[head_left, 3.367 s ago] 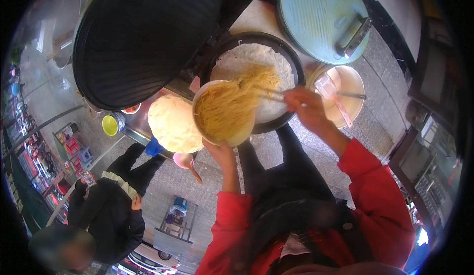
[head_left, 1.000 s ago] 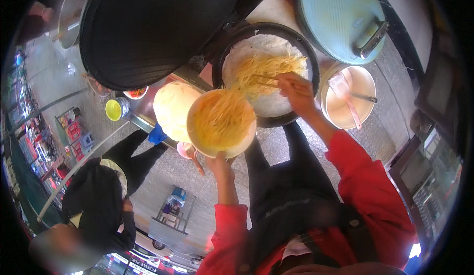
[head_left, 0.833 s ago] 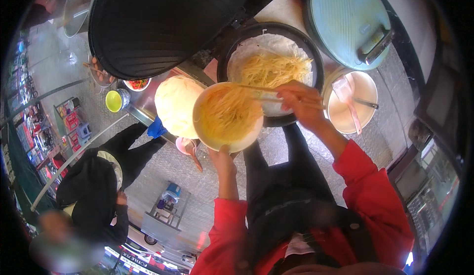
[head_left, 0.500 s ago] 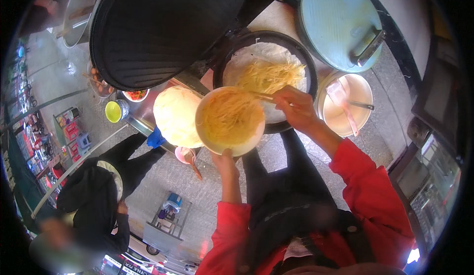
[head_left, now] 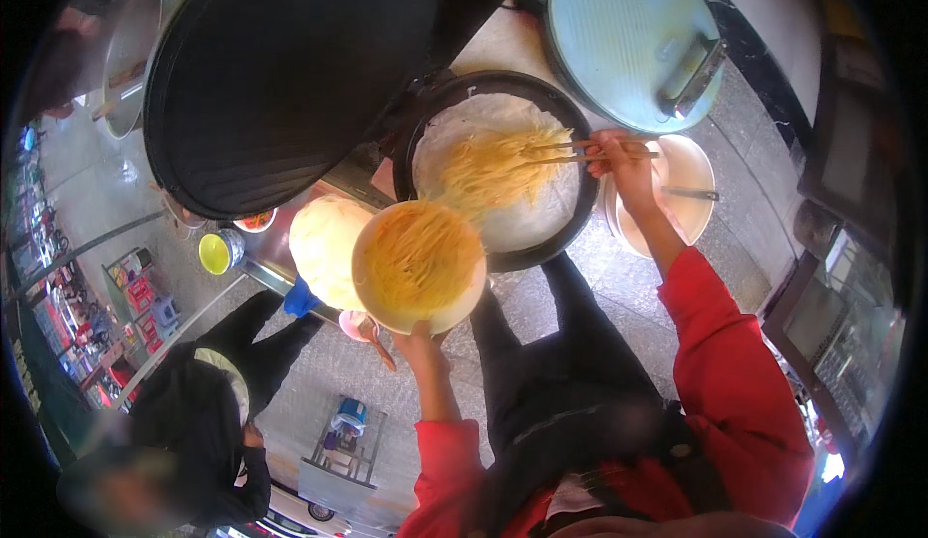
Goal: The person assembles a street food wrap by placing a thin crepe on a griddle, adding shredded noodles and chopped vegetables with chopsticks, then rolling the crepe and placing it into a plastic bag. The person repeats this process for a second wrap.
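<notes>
A white bowl of yellow shreds, which look like potato, rests in my left hand, its fingers gripping the near rim. My right hand closes on a pair of chopsticks. Their tips touch a loose heap of the same shreds spread over a pale, thin flatbread. That flatbread lies in a round black griddle pan. The bowl is held just off the pan's near left edge, partly over a round stack of pale flatbreads.
A large black griddle lid stands raised at upper left. The closed light-blue griddle lid is at upper right. A pale tub with utensils sits right of the pan. Lower left, another person in dark clothes is close by.
My left hand and the bowl have moved left and down, away from the pan. The chopsticks have left the bowl's edge and swung right, now among the shreds on the flatbread.
</notes>
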Demonstrator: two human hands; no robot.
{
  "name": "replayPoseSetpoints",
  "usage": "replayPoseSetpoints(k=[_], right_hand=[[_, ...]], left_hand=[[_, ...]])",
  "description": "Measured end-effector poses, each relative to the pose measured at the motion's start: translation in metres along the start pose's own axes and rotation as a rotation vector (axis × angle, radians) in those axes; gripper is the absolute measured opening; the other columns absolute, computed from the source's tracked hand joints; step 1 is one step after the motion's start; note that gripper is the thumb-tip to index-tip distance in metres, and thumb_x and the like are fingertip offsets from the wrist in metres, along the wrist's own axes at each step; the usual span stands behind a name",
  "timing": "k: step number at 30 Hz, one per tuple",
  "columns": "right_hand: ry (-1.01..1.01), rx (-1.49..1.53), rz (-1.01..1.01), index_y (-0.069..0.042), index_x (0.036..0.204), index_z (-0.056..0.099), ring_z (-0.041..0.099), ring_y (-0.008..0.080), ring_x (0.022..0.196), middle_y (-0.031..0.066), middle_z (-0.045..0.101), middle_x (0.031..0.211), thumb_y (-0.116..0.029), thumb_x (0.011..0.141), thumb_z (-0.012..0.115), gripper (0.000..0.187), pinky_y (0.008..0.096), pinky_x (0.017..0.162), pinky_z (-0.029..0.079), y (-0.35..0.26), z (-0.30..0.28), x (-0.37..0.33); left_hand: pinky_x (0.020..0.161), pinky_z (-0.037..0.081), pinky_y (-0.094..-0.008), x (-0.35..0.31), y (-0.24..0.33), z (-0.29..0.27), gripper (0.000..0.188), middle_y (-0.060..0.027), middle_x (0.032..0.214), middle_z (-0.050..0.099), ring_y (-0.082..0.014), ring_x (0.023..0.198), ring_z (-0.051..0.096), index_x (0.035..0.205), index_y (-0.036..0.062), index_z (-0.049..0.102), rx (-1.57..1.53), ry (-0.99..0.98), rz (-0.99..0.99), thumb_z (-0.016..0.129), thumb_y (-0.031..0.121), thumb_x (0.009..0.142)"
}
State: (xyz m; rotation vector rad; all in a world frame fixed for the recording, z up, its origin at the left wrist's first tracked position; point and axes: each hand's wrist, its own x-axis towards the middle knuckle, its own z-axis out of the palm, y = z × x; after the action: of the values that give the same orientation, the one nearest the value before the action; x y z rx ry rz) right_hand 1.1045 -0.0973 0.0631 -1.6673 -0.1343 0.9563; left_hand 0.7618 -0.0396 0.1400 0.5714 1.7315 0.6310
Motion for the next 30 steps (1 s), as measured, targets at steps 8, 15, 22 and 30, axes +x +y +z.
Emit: replayPoseSetpoints(k=[8, 15, 22, 30], right_hand=[[0.069, 0.087, 0.022, 0.002, 0.095, 0.059, 0.057, 0.0141, 0.054, 0.0109, 0.061, 0.076, -0.023, 0.089, 0.051, 0.027, 0.0248, 0.050, 0.049, -0.002, -0.025, 0.002], [-0.024, 0.135, 0.102, 0.000, 0.091, 0.058, 0.056, 0.0125, 0.052, 0.0072, 0.059, 0.070, -0.021, 0.086, 0.057, 0.022, 0.0224, 0.045, 0.047, 0.024, 0.022, -0.012], [0.037, 0.049, 0.007, 0.002, 0.091, 0.058, 0.056, 0.0117, 0.056, 0.0084, 0.060, 0.072, -0.019, 0.089, 0.053, 0.022, 0.0208, 0.050, 0.047, -0.009, -0.026, -0.025], [-0.094, -0.720, -0.730, 0.001, 0.095, 0.060, 0.060, 0.0273, 0.073, 0.0153, 0.059, 0.085, -0.005, 0.082, 0.059, 0.015, 0.0320, 0.064, 0.048, -0.034, -0.010, -0.034]], left_hand=[[0.069, 0.056, -0.0417, 0.004, -0.013, -0.004, 0.055, -0.0161, 0.114, 0.050, -0.0300, 0.094, 0.059, 0.125, 0.0036, 0.037, -0.030, -0.111, -0.062, 0.042, -0.002, 0.071], [0.066, 0.057, -0.0465, 0.007, -0.029, 0.005, 0.053, -0.0176, 0.108, 0.054, -0.0339, 0.089, 0.061, 0.120, -0.0015, 0.039, -0.091, -0.107, -0.065, 0.043, -0.004, 0.067], [0.067, 0.057, -0.0455, 0.005, -0.027, 0.004, 0.053, -0.0182, 0.108, 0.054, -0.0334, 0.088, 0.062, 0.119, -0.0014, 0.039, -0.088, -0.099, -0.044, 0.043, -0.004, 0.067], [0.066, 0.058, -0.0435, 0.001, -0.028, 0.008, 0.053, -0.0187, 0.108, 0.054, -0.0324, 0.088, 0.062, 0.119, -0.0016, 0.040, -0.075, -0.132, -0.054, 0.042, -0.004, 0.066]])
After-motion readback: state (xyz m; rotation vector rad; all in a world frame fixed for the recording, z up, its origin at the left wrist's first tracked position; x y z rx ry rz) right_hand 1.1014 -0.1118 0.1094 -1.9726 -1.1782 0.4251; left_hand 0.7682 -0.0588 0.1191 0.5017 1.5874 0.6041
